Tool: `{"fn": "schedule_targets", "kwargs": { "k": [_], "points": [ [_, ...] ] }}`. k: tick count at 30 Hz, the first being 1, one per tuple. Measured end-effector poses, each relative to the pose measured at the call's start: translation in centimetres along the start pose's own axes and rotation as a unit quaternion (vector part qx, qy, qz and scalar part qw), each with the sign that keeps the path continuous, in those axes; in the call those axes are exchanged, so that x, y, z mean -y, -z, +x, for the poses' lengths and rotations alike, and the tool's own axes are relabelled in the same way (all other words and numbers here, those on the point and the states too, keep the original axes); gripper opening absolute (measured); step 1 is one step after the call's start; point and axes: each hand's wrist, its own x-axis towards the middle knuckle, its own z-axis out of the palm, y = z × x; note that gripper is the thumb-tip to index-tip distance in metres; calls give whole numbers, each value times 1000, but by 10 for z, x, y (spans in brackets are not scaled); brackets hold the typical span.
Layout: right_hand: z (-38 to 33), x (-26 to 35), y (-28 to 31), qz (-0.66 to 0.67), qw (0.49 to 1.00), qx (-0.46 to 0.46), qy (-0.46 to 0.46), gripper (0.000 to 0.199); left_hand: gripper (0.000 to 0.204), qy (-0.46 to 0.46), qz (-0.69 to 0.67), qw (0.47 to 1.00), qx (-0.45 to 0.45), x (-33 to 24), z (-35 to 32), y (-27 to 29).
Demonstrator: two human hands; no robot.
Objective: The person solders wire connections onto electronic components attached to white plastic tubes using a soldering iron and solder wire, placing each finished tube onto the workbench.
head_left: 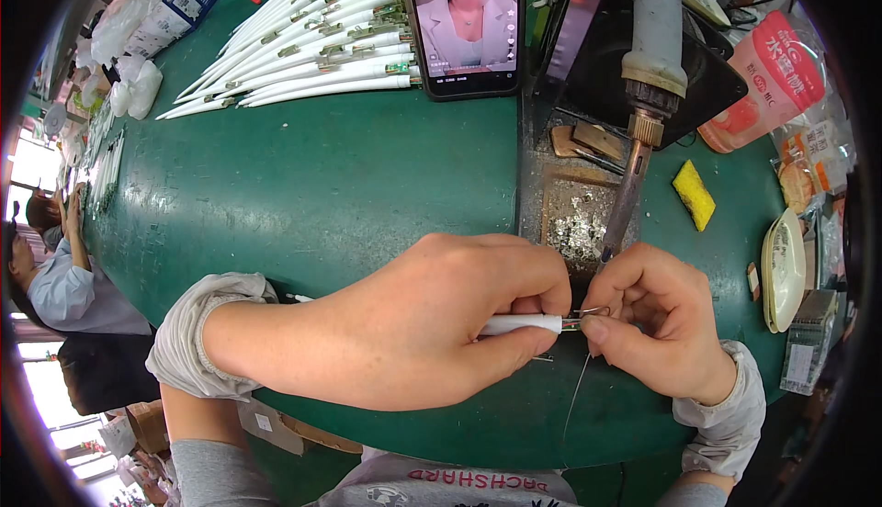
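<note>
A phone (467,25), a yellow sponge (695,195) and stacked white tubes (312,48) lie on the green table (303,185).

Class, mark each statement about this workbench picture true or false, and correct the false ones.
1. The left hand grips a white tube. True.
2. The right hand rests flat on the table, holding nothing. False: its fingers pinch thin wire at the tube's tip.
3. A phone stands behind the hands. True.
4. The yellow sponge lies left of the phone. False: it lies to the right, beyond the soldering iron.
</note>
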Motion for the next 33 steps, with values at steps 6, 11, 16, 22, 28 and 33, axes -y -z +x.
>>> {"fn": "schedule_targets", "kwargs": {
  "k": [6,11,16,22,28,33],
  "points": [
    [0,0,1,-15,999,16,28,13,12,109,-140,984,16,-2,0,-2],
    [-2,12,0,118,992,-28,-28,17,10,161,-170,972,32,-8,5,4],
    [-3,10,-2,62,997,-54,1,14,7,185,-248,951,6,-1,6,4],
    [-6,8,-3,-42,993,-96,63,13,6,134,-246,959,-35,-3,7,5],
    [-2,10,-7,-39,991,-114,62,12,6,116,-235,964,-45,-3,8,6],
    [-1,8,-7,-11,990,-114,82,11,5,109,-251,960,-51,-4,9,5]
  ]
}}
